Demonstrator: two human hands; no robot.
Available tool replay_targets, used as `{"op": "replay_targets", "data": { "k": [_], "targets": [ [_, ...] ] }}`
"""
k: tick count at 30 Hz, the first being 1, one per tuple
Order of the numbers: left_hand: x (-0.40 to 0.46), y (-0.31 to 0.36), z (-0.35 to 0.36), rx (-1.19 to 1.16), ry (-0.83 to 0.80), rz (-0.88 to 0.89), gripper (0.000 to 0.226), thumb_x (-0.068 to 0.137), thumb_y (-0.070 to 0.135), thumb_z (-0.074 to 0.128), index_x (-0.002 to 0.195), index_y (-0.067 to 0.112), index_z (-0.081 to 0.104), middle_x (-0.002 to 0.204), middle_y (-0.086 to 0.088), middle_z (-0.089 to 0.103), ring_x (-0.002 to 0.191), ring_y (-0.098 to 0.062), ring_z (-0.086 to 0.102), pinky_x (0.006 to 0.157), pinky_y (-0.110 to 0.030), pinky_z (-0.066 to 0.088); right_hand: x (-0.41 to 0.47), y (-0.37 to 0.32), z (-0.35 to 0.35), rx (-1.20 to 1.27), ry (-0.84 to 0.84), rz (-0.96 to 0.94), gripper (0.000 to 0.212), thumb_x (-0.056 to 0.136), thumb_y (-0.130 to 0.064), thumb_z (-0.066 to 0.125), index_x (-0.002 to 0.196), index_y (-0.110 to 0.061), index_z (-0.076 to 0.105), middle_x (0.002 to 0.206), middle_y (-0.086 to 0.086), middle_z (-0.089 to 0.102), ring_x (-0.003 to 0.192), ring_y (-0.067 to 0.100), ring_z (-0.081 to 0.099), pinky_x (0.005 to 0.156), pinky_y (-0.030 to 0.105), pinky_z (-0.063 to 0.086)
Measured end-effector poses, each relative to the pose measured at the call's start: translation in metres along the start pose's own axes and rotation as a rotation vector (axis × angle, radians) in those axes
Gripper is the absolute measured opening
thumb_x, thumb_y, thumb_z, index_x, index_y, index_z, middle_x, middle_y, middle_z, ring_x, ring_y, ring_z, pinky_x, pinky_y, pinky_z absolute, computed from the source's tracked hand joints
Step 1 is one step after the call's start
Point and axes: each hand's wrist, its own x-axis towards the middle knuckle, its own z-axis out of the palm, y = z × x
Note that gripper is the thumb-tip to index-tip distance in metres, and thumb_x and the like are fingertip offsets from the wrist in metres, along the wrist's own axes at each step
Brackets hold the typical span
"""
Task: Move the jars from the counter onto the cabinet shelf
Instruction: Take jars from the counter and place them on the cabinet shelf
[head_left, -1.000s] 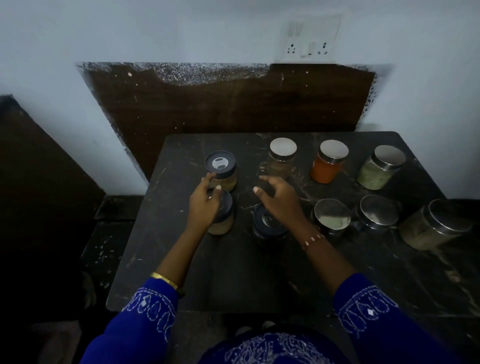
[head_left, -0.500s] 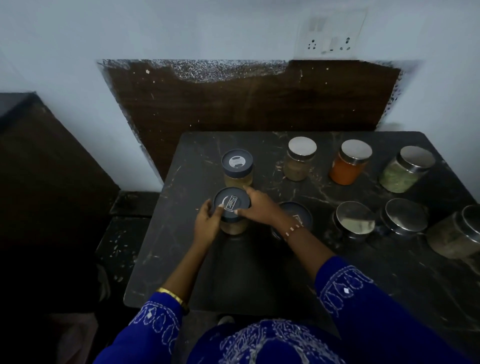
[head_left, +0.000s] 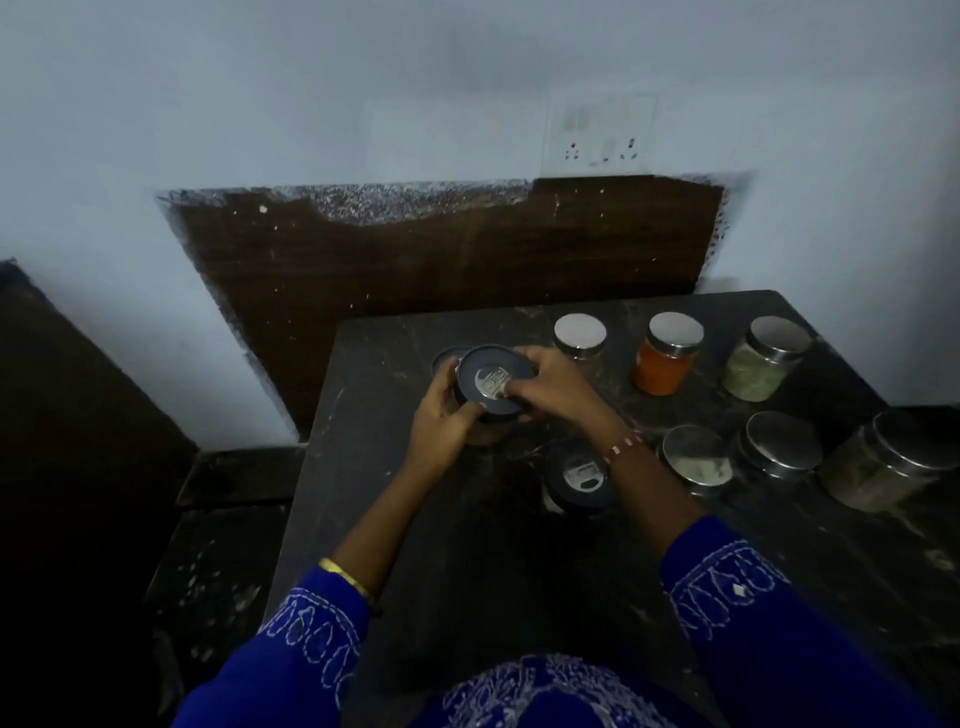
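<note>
A dark-lidded jar (head_left: 491, 382) is held between both hands above the dark stone counter (head_left: 395, 499). My left hand (head_left: 441, 421) grips its left side and my right hand (head_left: 550, 387) grips its right side and lid edge. Behind it a second dark-lidded jar (head_left: 445, 357) is mostly hidden. A third dark-lidded jar (head_left: 576, 480) stands under my right wrist. Further right stand a white-lidded jar (head_left: 579, 338), an orange-filled jar (head_left: 667, 356), a green-filled jar (head_left: 766, 361) and three steel-lidded jars (head_left: 696, 460), (head_left: 782, 447), (head_left: 888, 465).
A brown wooden panel (head_left: 441, 260) backs the counter, and a socket plate (head_left: 597, 135) sits on the white wall above it. Dark low ledges (head_left: 234, 478) lie left of the counter. A dark surface (head_left: 62, 395) fills the far left. No cabinet shelf can be made out.
Both hands closed round the front dark-lidded jar and lifted it off the counter. The view swung left, so the counter and other jars now sit further right.
</note>
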Motion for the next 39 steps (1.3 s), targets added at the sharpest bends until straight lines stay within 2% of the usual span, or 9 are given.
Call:
{"op": "replay_targets", "data": {
  "k": [5,9,13,18,22,26,29,35,39],
  "targets": [
    [0.019,0.03,0.005,0.146,-0.138,0.276,0.105,0.055,0.039,0.063,0.146,0.01,0.019,0.126,0.02,0.043,0.117,0.005,0.043,0.089,0.004,0.037,-0.009,-0.035,-0.048,0.073,0.081,-0.056,0.042,0.085,-0.011,0.064,0.125,-0.009,0.054,0.119,0.012,0.061,0.093,0.022,0.065,0.066,0.032,0.059],
    [0.036,0.068,0.015,0.176,-0.118,0.478,0.1,0.059,0.039,0.07,0.142,0.017,0.018,0.122,0.029,0.039,0.113,0.02,0.042,0.094,-0.003,0.04,-0.023,-0.063,-0.078,0.145,0.11,-0.132,0.042,0.087,-0.01,0.062,0.127,-0.007,0.053,0.119,0.012,0.061,0.098,0.026,0.065,0.07,0.031,0.06],
    [0.058,0.106,0.013,0.172,-0.113,0.559,0.095,0.062,0.015,0.082,0.138,0.007,0.026,0.126,0.011,0.045,0.11,0.019,0.047,0.089,0.0,0.041,-0.036,-0.085,-0.099,0.306,0.127,-0.209,0.045,0.088,-0.001,0.058,0.132,-0.005,0.049,0.123,0.016,0.06,0.104,0.029,0.065,0.078,0.031,0.059],
    [0.075,0.145,0.009,-0.052,-0.099,0.441,0.091,0.058,0.006,0.082,0.136,0.006,0.035,0.134,-0.011,0.051,0.119,-0.02,0.052,0.09,-0.019,0.051,-0.048,-0.103,-0.125,0.297,0.251,-0.386,0.039,0.089,0.003,0.053,0.127,-0.007,0.056,0.115,0.015,0.064,0.094,0.019,0.066,0.073,0.02,0.058],
    [0.074,0.165,0.013,-0.33,-0.157,0.308,0.086,0.051,0.034,0.075,0.128,0.009,0.046,0.107,-0.004,0.065,0.1,-0.023,0.062,0.083,-0.035,0.054,-0.053,-0.1,-0.135,0.31,0.291,-0.449,0.034,0.088,-0.005,0.059,0.121,-0.015,0.059,0.103,0.004,0.066,0.098,0.013,0.061,0.081,0.019,0.053],
    [0.071,0.174,0.027,-0.521,-0.255,0.228,0.068,0.058,0.045,0.071,0.114,0.008,0.057,0.096,-0.005,0.068,0.087,-0.021,0.066,0.071,-0.033,0.057,-0.053,-0.081,-0.122,0.4,0.096,-0.42,0.025,0.09,-0.021,0.056,0.114,-0.028,0.057,0.114,-0.003,0.064,0.112,0.017,0.059,0.095,0.037,0.051],
    [0.072,0.178,0.036,-0.645,-0.28,0.22,0.048,0.079,0.045,0.048,0.109,0.01,0.06,0.085,-0.005,0.072,0.075,-0.019,0.069,0.064,-0.028,0.058,-0.053,-0.078,-0.111,0.5,0.07,-0.468,0.028,0.089,-0.019,0.057,0.114,-0.031,0.051,0.113,-0.005,0.062,0.107,0.014,0.061,0.09,0.033,0.054],
    [0.077,0.182,0.054,-0.364,0.109,0.283,0.039,0.095,0.046,0.032,0.094,0.019,0.06,0.105,-0.017,0.062,0.098,-0.033,0.063,0.079,-0.041,0.053,-0.049,-0.086,-0.094,0.422,0.578,-0.567,0.074,0.071,-0.021,0.08,0.135,-0.021,0.044,0.12,0.0,0.048,0.111,0.012,0.053,0.083,0.014,0.053],
    [0.074,0.184,0.058,-0.34,0.051,0.35,0.043,0.093,0.05,0.036,0.101,0.017,0.063,0.116,-0.017,0.064,0.109,-0.032,0.061,0.095,-0.045,0.05,-0.045,-0.085,-0.088,0.057,0.922,-0.662,0.093,0.06,-0.037,0.085,0.14,-0.019,0.041,0.114,0.001,0.038,0.112,0.013,0.04,0.086,0.015,0.041]
  ]
}}
